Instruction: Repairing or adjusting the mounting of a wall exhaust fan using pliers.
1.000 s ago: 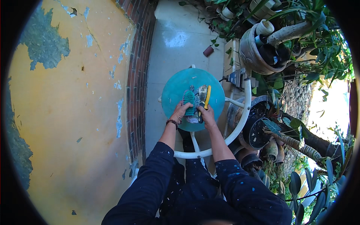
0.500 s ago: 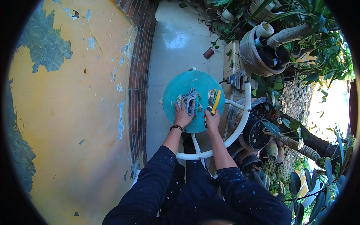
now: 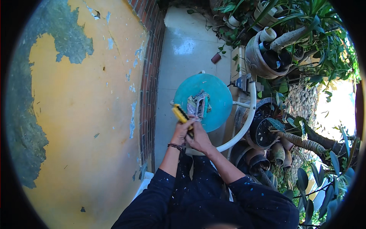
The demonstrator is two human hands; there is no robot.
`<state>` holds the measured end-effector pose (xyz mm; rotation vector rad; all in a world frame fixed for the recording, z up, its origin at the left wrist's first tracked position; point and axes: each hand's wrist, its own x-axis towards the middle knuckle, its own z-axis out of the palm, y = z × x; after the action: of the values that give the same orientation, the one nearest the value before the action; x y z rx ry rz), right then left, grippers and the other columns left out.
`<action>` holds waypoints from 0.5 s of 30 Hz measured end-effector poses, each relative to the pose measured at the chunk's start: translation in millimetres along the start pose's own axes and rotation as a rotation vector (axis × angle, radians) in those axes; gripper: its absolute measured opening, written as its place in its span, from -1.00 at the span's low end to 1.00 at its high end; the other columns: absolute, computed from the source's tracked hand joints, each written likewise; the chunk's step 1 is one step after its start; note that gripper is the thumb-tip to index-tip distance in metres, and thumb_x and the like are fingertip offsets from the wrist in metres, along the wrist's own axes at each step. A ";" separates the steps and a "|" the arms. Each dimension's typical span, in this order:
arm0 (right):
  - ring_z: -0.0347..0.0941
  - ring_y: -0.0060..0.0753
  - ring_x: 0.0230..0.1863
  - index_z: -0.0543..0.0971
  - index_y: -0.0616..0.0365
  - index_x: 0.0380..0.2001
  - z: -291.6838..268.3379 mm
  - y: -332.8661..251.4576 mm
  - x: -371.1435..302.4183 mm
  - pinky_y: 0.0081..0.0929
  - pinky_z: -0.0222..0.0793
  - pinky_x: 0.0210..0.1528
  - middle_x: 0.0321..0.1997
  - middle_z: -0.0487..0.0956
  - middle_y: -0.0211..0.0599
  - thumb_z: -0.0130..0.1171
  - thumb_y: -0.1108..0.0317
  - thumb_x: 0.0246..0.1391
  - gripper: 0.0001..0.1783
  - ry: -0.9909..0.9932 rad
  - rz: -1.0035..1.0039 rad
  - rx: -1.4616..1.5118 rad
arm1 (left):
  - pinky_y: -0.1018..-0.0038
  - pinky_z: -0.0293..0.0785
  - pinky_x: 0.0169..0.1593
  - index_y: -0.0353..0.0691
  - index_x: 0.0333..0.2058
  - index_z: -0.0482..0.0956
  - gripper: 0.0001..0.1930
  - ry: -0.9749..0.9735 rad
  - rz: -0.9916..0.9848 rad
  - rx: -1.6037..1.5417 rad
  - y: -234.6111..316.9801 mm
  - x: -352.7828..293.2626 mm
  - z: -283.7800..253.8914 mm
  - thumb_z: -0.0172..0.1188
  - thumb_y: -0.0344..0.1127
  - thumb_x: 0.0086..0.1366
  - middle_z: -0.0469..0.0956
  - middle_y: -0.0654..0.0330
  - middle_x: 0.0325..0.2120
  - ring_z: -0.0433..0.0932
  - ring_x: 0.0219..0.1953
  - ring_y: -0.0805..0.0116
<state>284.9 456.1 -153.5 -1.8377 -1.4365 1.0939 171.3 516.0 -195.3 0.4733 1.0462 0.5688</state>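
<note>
A hand tool with a yellow and black handle (image 3: 180,113) slants up and to the left out of my left hand (image 3: 180,133), whose fingers are wrapped around it. Against that hand presses my right hand (image 3: 200,139), fingers closed; what they grip is hidden between the two hands. Both hands are at the near edge of a stool with a round turquoise seat (image 3: 220,110). On the seat lies a scrub brush with turquoise bristles (image 3: 206,104), on top of a crumpled, stained rag (image 3: 191,105). No scraper blade shows now.
A peeling yellow wall (image 3: 87,126) with a brick strip (image 3: 146,84) runs along the left. To the right are a curved white tube (image 3: 244,131), a bench vise (image 3: 244,83) and several potted plants (image 3: 263,57). A small reddish pot (image 3: 216,58) lies on the tiled floor (image 3: 183,65).
My left hand has let go of the brush and rag and now grips the yellow and black tool. My right hand has moved left and nearer, meeting the left. The view has shifted slightly.
</note>
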 end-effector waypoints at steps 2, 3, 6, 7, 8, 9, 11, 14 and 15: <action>0.46 0.24 0.11 0.33 0.19 0.23 -11.1 -25.1 -3.8 0.02 0.40 0.12 0.13 0.48 0.20 0.32 0.10 0.07 -0.27 -0.147 -0.038 -0.061 | 0.33 0.58 0.00 -0.28 0.05 0.48 -0.55 0.073 0.023 -0.155 9.9 -20.8 -36.8 0.37 -0.24 0.27 0.66 0.06 -0.12 0.64 -0.12 0.29; 0.42 0.24 0.17 0.32 0.20 0.27 -22.3 -29.2 -3.0 0.05 0.37 0.18 0.17 0.45 0.21 0.31 0.09 0.07 -0.24 -0.280 -0.060 -0.134 | 0.26 0.61 -0.05 -0.25 -0.04 0.50 -0.65 0.148 0.009 -0.235 14.3 -28.5 -46.0 0.35 -0.27 0.27 0.67 0.08 -0.17 0.65 -0.15 0.25; 0.34 0.23 0.28 0.27 0.23 0.36 -31.3 -7.5 6.8 0.04 0.26 0.29 0.28 0.38 0.19 0.33 0.11 0.04 -0.13 -0.085 0.128 -0.129 | 0.17 0.63 -0.23 -0.17 -0.25 0.50 -0.82 0.320 -0.049 -0.405 27.2 -53.5 -72.5 0.27 -0.25 0.29 0.66 0.10 -0.27 0.63 -0.31 0.22; 0.29 0.23 0.34 0.27 0.24 0.36 -39.1 -4.6 8.3 0.05 0.20 0.34 0.35 0.33 0.19 0.34 0.12 0.02 -0.12 -0.029 0.219 -0.247 | 0.19 0.62 -0.25 -0.17 -0.24 0.51 -0.81 0.349 -0.054 -0.419 27.3 -64.8 -83.2 0.26 -0.23 0.29 0.65 0.10 -0.30 0.61 -0.37 0.24; 0.18 0.26 0.41 0.21 0.22 0.40 -40.2 -1.0 -2.0 0.06 0.12 0.40 0.42 0.24 0.20 0.34 0.15 0.01 -0.07 0.139 0.216 -0.356 | 0.18 0.62 -0.26 -0.16 -0.24 0.50 -0.81 0.357 -0.052 -0.392 30.0 -76.0 -92.3 0.25 -0.23 0.28 0.63 0.13 -0.32 0.59 -0.40 0.25; 0.06 0.28 0.48 0.15 0.21 0.43 -40.3 2.2 -20.7 0.08 0.03 0.45 0.48 0.15 0.20 0.34 0.17 0.00 -0.02 0.307 0.217 -0.468 | 0.16 0.61 -0.26 -0.14 -0.24 0.50 -0.81 0.364 -0.054 -0.367 30.6 -88.4 -99.7 0.25 -0.23 0.26 0.61 0.15 -0.34 0.56 -0.42 0.26; -0.20 0.30 0.57 0.01 0.20 0.48 -42.0 -11.4 -50.9 0.05 -0.14 0.52 0.56 -0.09 0.24 0.36 0.22 -0.04 0.09 0.586 0.299 -0.498 | 0.17 0.60 -0.31 -0.16 -0.24 0.49 -0.81 0.375 -0.061 -0.346 35.9 -115.7 -121.2 0.26 -0.25 0.24 0.61 0.14 -0.33 0.55 -0.44 0.26; -0.44 0.21 0.61 -0.13 0.21 0.50 -47.9 24.0 -80.6 -0.01 -0.32 0.56 0.59 -0.27 0.19 0.37 0.26 -0.01 0.16 0.763 0.503 -0.434 | 0.22 0.61 -0.36 -0.20 -0.23 0.49 -0.77 0.365 -0.158 -0.264 34.1 -136.6 -136.0 0.29 -0.25 0.23 0.60 0.12 -0.37 0.56 -0.49 0.26; -0.13 0.18 0.52 -0.07 0.20 0.49 -50.8 45.7 -84.9 -0.02 -0.06 0.47 0.53 -0.08 0.21 0.33 0.30 0.04 0.07 0.916 0.623 -0.356 | 0.22 0.61 -0.36 -0.20 -0.23 0.49 -0.77 0.350 -0.165 -0.264 32.7 -137.6 -133.6 0.29 -0.25 0.23 0.60 0.12 -0.37 0.56 -0.49 0.26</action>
<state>343.6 364.9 -142.9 -2.6222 -0.5330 0.0998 -8.4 465.4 -140.6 0.0519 1.3068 0.6450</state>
